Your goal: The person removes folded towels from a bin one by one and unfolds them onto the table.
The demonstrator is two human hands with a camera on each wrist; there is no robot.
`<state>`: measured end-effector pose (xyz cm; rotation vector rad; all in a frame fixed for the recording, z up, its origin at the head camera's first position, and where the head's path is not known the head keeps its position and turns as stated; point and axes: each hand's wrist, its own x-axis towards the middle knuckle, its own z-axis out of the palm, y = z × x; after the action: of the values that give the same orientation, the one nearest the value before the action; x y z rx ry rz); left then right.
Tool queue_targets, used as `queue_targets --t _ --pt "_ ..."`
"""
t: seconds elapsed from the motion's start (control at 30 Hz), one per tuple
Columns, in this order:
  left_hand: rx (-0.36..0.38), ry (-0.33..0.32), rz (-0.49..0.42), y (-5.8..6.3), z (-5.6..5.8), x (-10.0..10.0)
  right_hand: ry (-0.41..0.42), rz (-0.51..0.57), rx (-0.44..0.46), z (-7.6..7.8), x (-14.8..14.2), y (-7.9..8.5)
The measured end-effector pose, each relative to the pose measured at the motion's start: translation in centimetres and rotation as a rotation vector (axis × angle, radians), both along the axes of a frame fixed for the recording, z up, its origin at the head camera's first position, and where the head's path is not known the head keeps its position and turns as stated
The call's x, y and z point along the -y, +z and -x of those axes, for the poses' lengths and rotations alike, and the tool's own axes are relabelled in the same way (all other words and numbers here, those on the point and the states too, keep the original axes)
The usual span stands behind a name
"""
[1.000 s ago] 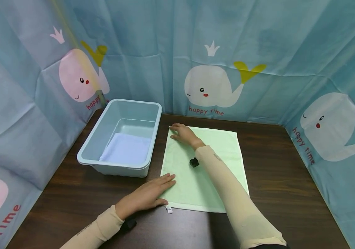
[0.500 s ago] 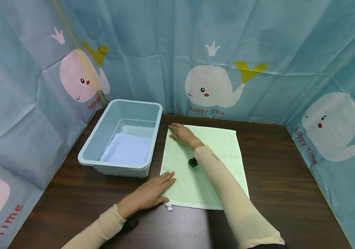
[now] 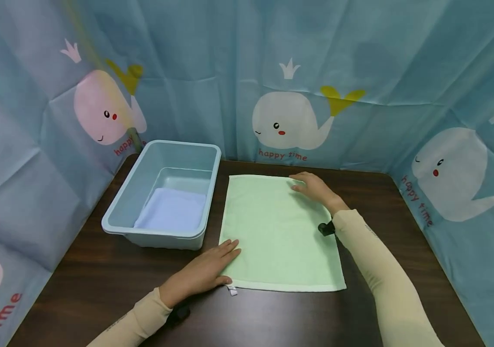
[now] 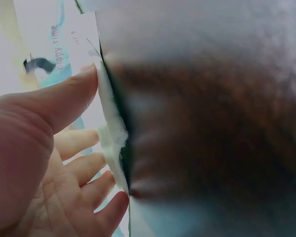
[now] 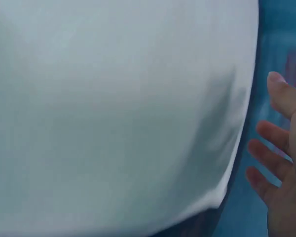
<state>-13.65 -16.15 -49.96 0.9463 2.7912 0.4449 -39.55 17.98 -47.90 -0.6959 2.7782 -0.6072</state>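
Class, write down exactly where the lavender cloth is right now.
In the head view, the lavender cloth lies inside the light blue plastic tub, toward its near end, left of the pale green towel.

The table (image 3: 281, 318) has a dark wood-grain surface. A light-blue basin (image 3: 160, 239) stands at its left. A pale-green cloth (image 3: 273, 226) lies flat beside the basin.

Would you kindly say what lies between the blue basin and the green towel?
In the head view, only bare dark tabletop separates the basin from the towel.
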Motion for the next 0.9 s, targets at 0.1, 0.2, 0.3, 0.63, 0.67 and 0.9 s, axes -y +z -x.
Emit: queue_targets --t 0.1,0.2,0.3,0.63,0.67,0.9 --pt "0.003 0.004 0.011 0.1 0.1 0.4 -0.042 -0.052 0.003 -0.4 -3.0 -0.8" --pt "0.011 0.009 0.012 0.4 0.2 0.7 -0.043 -0.103 -0.004 -0.5 -4.4 -1.8" --pt "-0.004 0.006 0.011 0.6 0.3 0.7 -0.032 -0.116 -0.016 -0.5 -4.8 -2.5" --pt "-0.003 0.007 -0.005 0.7 0.6 0.5 -0.046 -0.120 0.015 -0.1 -4.8 -2.9" --pt "-0.009 0.007 -0.002 0.7 0.7 0.5 -0.045 -0.123 0.013 -0.1 -4.8 -2.9" --pt "0.001 0.018 0.006 0.5 0.8 0.3 -0.023 -0.128 -0.003 -0.6 -5.5 -2.6"
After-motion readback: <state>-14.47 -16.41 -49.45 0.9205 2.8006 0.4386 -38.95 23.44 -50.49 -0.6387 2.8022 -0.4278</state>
